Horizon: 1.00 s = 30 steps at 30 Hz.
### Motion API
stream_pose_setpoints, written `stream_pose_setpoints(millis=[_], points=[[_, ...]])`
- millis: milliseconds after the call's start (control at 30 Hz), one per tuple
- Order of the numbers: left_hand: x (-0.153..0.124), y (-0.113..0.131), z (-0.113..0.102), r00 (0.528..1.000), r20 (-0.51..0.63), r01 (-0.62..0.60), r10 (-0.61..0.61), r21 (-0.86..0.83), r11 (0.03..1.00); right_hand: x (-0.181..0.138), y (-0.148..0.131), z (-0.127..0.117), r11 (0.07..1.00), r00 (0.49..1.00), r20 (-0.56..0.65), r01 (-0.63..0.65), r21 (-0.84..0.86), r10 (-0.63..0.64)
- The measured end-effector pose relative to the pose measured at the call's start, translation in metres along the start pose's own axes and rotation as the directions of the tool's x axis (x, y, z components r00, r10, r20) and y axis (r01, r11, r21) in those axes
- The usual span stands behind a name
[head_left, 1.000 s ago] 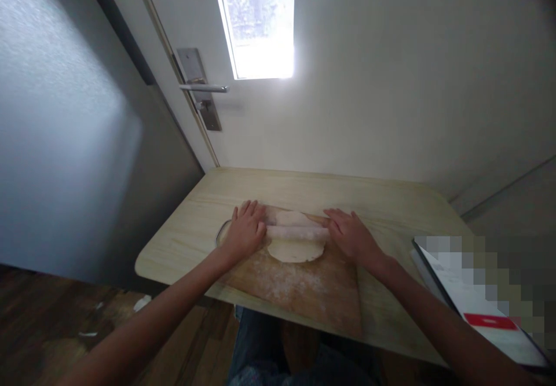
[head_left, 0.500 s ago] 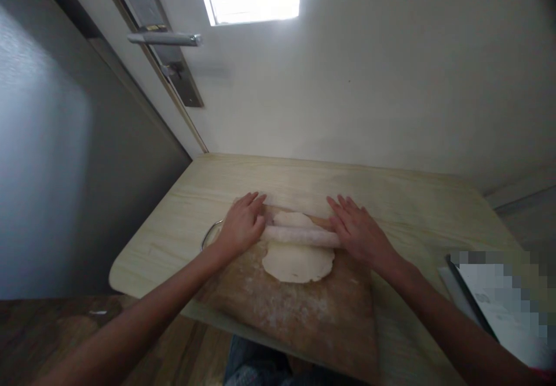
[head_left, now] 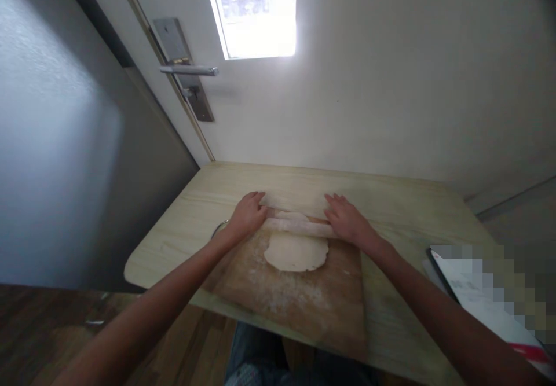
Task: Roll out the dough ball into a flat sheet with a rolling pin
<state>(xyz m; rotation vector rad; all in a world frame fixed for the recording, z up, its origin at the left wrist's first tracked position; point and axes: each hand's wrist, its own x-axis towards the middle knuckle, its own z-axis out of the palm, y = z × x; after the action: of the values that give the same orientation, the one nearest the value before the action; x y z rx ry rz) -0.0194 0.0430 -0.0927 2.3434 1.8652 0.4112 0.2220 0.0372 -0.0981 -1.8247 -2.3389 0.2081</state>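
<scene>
Both palms are pressed flat, fingers stretched out, on the ends of a rolling pin (head_left: 297, 227): the left hand (head_left: 248, 215) on its left end, the right hand (head_left: 347, 221) on its right end. Between them the pin is laid across the far edge of a flat, pale, roughly round sheet of dough (head_left: 296, 251). The dough is spread on a floured wooden board (head_left: 304, 302), set at the near edge of a light wooden table (head_left: 399, 212) beside a white door (head_left: 191, 39).
</scene>
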Motion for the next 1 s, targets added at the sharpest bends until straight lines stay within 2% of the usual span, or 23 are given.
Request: stream_pose_setpoints(millis=[500,767,1000], points=[[-0.063,0.018,-0.015,0.991,-0.093,-0.091,0.098,0.075,0.993,-0.059,-0.018,-0.009,0.995,0.985,-0.145,0.098,0.007,-0.096],[-0.058,0.018,-0.009,0.990,-0.120,-0.069,0.080,0.096,0.993,-0.053,-0.019,-0.008,0.997,0.990,-0.123,0.059,-0.040,-0.064],[-0.053,0.017,-0.010,0.994,-0.052,-0.093,0.097,0.065,0.993,-0.047,-0.016,-0.008,0.996,0.992,-0.093,0.082,-0.026,-0.084]])
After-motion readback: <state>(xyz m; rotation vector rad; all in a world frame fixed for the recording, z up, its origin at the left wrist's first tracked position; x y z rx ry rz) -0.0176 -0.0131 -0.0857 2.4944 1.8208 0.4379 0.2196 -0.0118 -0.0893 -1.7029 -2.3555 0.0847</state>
